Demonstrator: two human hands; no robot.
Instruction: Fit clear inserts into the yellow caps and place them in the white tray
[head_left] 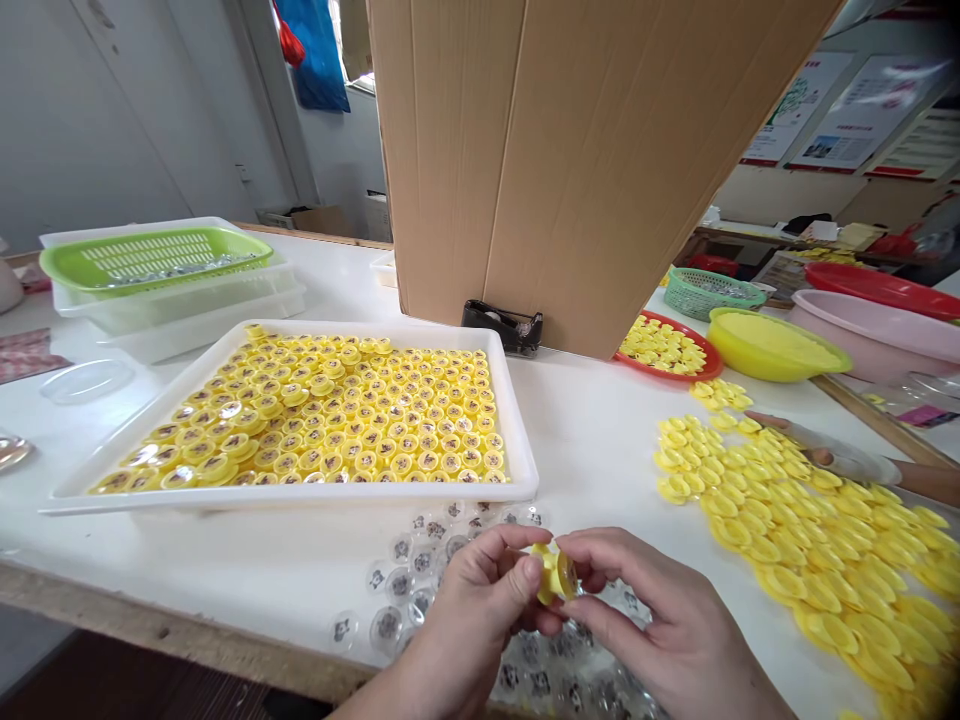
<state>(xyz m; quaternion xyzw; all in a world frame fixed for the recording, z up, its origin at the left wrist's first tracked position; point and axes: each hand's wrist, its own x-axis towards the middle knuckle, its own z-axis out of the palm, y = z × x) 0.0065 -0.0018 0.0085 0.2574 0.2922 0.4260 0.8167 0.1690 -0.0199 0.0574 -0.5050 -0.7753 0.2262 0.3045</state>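
Observation:
Between my two hands, at the front of the table, is a small yellow round plastic piece [553,575] with a stubby back and a shiny face turned to the right. My left hand [480,610] pinches its back end between thumb and fingers. From the other side, my right hand [660,620] grips the rim of its face with thumb and fingertips. Under and around both hands lie many clear round discs [387,624] printed with small dark pictures. Behind them stands a white tray [525,465] full of yellow round pieces [360,420] with pictures on their faces.
Loose yellow parts [780,520] spread over the right side, where another person's hand [825,455] reaches in. Beyond are a red plate [709,365], a yellow basin [780,340] and a tape dispenser [501,326] before a tall cardboard sheet [555,170]. A green basket [67,265] sits left.

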